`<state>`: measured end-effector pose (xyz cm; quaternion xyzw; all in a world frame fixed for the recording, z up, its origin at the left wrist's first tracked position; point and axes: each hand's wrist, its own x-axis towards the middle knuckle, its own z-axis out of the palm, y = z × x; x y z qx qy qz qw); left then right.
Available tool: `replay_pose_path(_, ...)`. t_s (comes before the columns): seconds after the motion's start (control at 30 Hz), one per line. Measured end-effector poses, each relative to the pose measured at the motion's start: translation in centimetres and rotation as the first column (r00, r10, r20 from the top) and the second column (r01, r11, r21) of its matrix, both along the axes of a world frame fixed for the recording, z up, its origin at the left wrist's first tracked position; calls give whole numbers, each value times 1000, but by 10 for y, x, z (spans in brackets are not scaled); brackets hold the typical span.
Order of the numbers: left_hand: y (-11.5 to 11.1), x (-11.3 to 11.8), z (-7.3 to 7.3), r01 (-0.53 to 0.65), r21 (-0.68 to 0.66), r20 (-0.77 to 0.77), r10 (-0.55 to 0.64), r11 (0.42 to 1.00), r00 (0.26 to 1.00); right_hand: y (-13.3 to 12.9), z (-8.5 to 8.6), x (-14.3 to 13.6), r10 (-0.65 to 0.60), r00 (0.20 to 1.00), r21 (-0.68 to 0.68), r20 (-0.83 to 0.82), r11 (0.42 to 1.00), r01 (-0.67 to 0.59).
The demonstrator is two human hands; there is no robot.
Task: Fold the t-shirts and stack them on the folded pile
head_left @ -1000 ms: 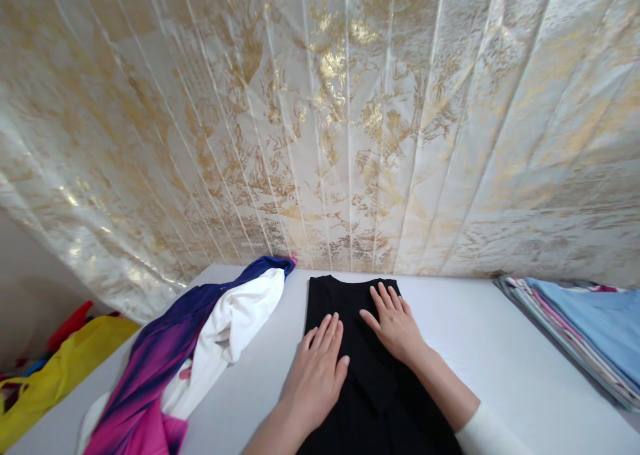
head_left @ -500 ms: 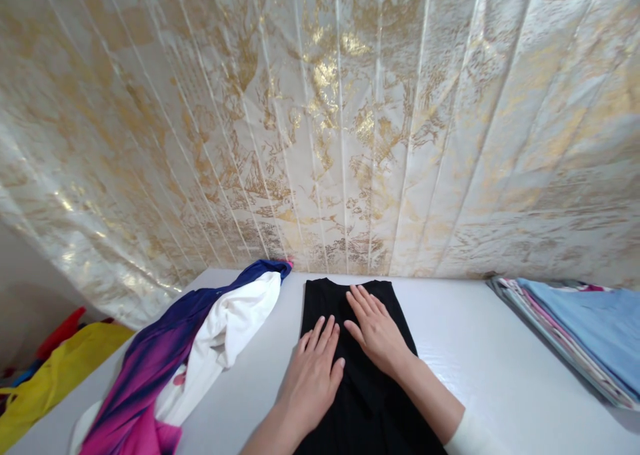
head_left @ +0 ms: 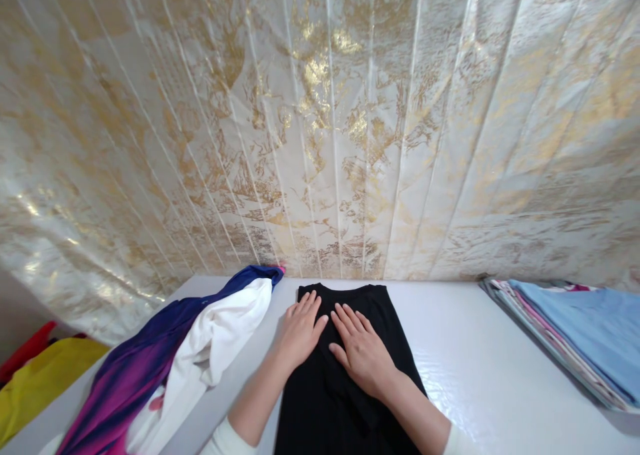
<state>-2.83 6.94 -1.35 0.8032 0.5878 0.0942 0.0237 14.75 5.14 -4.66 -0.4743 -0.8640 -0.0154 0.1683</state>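
A black garment (head_left: 320, 401) lies lengthwise on the white table, its neckline or top edge toward the wall. Flat on its upper left part rests my left hand (head_left: 301, 329), fingers stretched out near the far left corner. My right hand (head_left: 361, 348) presses on the middle of the cloth, fingers extended and slightly spread, a little nearer to me than the left. Neither hand grips anything. Both forearms cover parts of the garment, and its near end runs out of view.
Left on the table (head_left: 465, 348) lie a crumpled white garment (head_left: 230, 325) and a blue-purple one (head_left: 150, 348). A yellow cloth (head_left: 55, 375) and a red one (head_left: 25, 351) sit beyond the left edge. Folded clothes (head_left: 580, 335) are stacked at right. Gold-patterned sheeting (head_left: 320, 128) rises behind.
My left hand has slid up the black garment toward its far left corner. My right hand has moved slightly nearer to me. The whole view has shifted a little.
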Motion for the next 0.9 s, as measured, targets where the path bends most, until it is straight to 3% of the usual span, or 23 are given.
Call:
replay_pose_path(0.2,12,-1,-19,-35,29,-32,36,999,999,0,0,-1,-3,1000,-35,3,999,3)
replay_pose_path(0.43,7,1,-9,-47,40,-56,49,998,997,3,1,3,-25,999,-50,-40,998,23)
replay_pose_path(0.53,2,10,-1,-28,44,-49,30,999,998,18,5,22,-111,989,-10,-95,994,111)
replay_pose_path(0.67,-7,29,3,87,26,-24,-86,996,996,42,4,63,-213,971,-11,-109,977,213)
replay_pose_path(0.8,-16,42,-5,185,-16,2,-185,983,983,56,-11,91,-217,971,-85,-99,974,209)
replay_pose_path(0.9,-19,43,-7,198,-21,14,-197,980,980,62,-23,101,-216,958,-129,-190,973,194)
